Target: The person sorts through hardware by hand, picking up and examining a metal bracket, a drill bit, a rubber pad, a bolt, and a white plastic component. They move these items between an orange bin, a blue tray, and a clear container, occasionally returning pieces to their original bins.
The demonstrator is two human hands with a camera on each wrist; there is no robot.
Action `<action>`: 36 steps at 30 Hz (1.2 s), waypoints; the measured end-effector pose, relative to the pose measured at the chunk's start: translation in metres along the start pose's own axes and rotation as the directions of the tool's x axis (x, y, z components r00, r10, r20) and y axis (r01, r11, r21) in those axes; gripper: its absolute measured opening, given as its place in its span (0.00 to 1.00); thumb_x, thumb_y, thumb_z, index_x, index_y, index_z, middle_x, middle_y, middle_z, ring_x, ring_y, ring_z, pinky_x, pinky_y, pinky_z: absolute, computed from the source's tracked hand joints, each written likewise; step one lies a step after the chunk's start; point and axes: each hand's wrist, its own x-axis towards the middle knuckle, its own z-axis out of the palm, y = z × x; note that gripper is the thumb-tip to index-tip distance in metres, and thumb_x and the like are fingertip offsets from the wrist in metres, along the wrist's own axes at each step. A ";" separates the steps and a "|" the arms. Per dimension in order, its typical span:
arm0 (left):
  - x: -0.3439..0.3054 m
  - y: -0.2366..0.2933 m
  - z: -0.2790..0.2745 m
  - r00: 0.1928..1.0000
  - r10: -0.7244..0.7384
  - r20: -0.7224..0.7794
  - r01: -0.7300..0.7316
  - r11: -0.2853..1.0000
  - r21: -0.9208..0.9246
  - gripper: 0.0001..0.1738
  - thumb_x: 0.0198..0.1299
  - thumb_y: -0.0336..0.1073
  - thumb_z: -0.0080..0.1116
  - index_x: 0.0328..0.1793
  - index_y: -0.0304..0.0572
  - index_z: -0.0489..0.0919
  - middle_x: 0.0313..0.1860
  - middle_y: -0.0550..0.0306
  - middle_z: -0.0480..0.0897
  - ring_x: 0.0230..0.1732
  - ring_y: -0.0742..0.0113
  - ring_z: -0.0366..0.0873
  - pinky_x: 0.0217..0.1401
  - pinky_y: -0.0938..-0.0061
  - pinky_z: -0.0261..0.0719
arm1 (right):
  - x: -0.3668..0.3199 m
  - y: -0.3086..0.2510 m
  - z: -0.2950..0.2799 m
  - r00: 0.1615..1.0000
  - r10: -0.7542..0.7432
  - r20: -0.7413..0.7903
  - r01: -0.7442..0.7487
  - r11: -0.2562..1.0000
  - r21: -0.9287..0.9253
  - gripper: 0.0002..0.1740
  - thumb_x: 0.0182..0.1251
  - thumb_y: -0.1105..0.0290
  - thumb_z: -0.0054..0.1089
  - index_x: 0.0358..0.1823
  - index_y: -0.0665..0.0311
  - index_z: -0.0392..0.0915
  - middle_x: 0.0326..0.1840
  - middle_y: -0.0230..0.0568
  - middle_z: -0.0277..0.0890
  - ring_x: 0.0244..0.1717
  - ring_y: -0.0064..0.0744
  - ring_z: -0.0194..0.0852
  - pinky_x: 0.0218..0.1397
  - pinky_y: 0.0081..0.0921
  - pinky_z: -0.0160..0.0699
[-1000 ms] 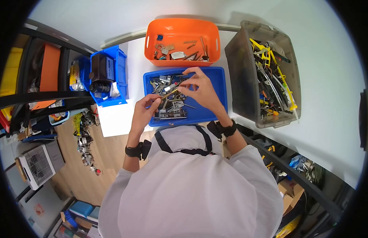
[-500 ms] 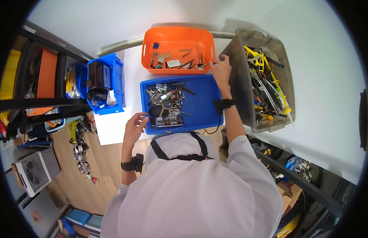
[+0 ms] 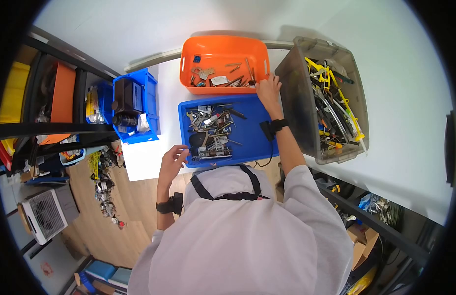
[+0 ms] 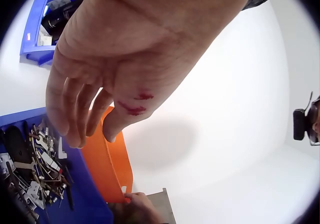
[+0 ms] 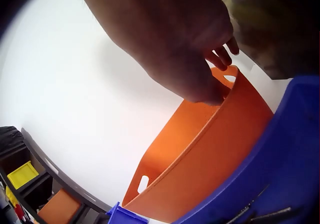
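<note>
At the front right corner of the orange bin (image 3: 223,90), my right hand (image 3: 269,91) reaches over the rim. Its thumb dips inside the bin in the right wrist view, while the other fingers (image 5: 218,58) hang loosely bent beyond the end wall. I cannot tell whether the thumb and forefinger pinch anything. My left hand (image 3: 174,160) hovers by the left edge of the blue tray (image 3: 255,142), fingers relaxed and holding nothing. Mixed metal hardware (image 3: 215,130) and a black flat piece (image 3: 197,139) lie in the tray's left half. Inside the bin are metal rods (image 3: 247,73) and tan plates (image 3: 203,73).
A tall grey bin (image 3: 299,103) packed with tools stands close by my right hand. On the left, a blue bin (image 3: 152,105) holds dark bottles. The white wall (image 3: 228,19) rises behind the bins, and a black shelf frame (image 3: 56,129) borders the far left.
A thin brass-coloured rod was between both hands over the tray. My right hand then carried it to the orange bin's right end and has since shifted slightly forward. My left hand has drawn back, letting go.
</note>
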 end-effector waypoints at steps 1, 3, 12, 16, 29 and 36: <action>0.000 0.001 0.000 1.000 -0.005 0.001 0.005 1.000 0.006 0.18 0.72 0.40 0.59 0.61 0.37 0.81 0.42 0.54 0.88 0.35 0.72 0.82 0.35 0.78 0.79 | -0.003 -0.002 -0.009 0.999 -0.008 -0.035 0.009 0.999 0.041 0.11 0.62 0.67 0.65 0.34 0.68 0.88 0.60 0.53 0.71 0.61 0.54 0.66 0.61 0.49 0.66; 0.001 -0.001 -0.001 1.000 -0.021 0.002 0.021 1.000 0.012 0.18 0.72 0.40 0.59 0.61 0.37 0.81 0.42 0.54 0.88 0.35 0.72 0.82 0.35 0.78 0.79 | -0.013 -0.010 -0.029 0.998 -0.015 -0.060 0.020 0.996 0.085 0.11 0.62 0.67 0.66 0.35 0.68 0.88 0.59 0.53 0.71 0.61 0.53 0.66 0.62 0.49 0.66; 0.010 -0.006 0.002 1.000 -0.023 0.005 0.023 0.997 0.075 0.18 0.72 0.40 0.59 0.61 0.37 0.82 0.42 0.54 0.88 0.35 0.72 0.83 0.34 0.78 0.79 | -0.115 -0.046 -0.027 0.861 -0.199 0.469 -0.035 0.896 0.443 0.11 0.62 0.68 0.70 0.42 0.65 0.85 0.48 0.48 0.79 0.48 0.54 0.80 0.54 0.46 0.80; 0.014 -0.012 0.002 1.000 0.022 -0.012 -0.021 0.994 0.105 0.18 0.70 0.42 0.62 0.58 0.39 0.83 0.41 0.53 0.89 0.33 0.71 0.85 0.32 0.77 0.80 | -0.151 -0.049 0.011 0.720 -0.364 0.591 0.073 0.887 0.457 0.13 0.56 0.67 0.76 0.41 0.65 0.85 0.48 0.51 0.79 0.51 0.57 0.81 0.56 0.47 0.82; 0.012 -0.016 0.003 0.999 0.016 -0.033 -0.012 0.995 0.102 0.17 0.69 0.42 0.62 0.57 0.40 0.84 0.40 0.54 0.89 0.34 0.71 0.86 0.31 0.77 0.80 | -0.188 -0.041 0.049 0.753 -0.466 0.464 0.328 0.878 0.348 0.10 0.58 0.67 0.72 0.37 0.65 0.85 0.48 0.51 0.77 0.53 0.53 0.79 0.55 0.47 0.78; 0.017 -0.006 0.011 0.996 0.090 -0.027 -0.085 0.984 0.154 0.16 0.69 0.38 0.62 0.58 0.39 0.84 0.39 0.55 0.88 0.33 0.71 0.85 0.31 0.77 0.80 | -0.154 -0.045 -0.033 0.707 -0.474 0.525 0.202 0.846 0.493 0.09 0.65 0.68 0.67 0.41 0.65 0.85 0.47 0.46 0.77 0.52 0.50 0.78 0.54 0.46 0.77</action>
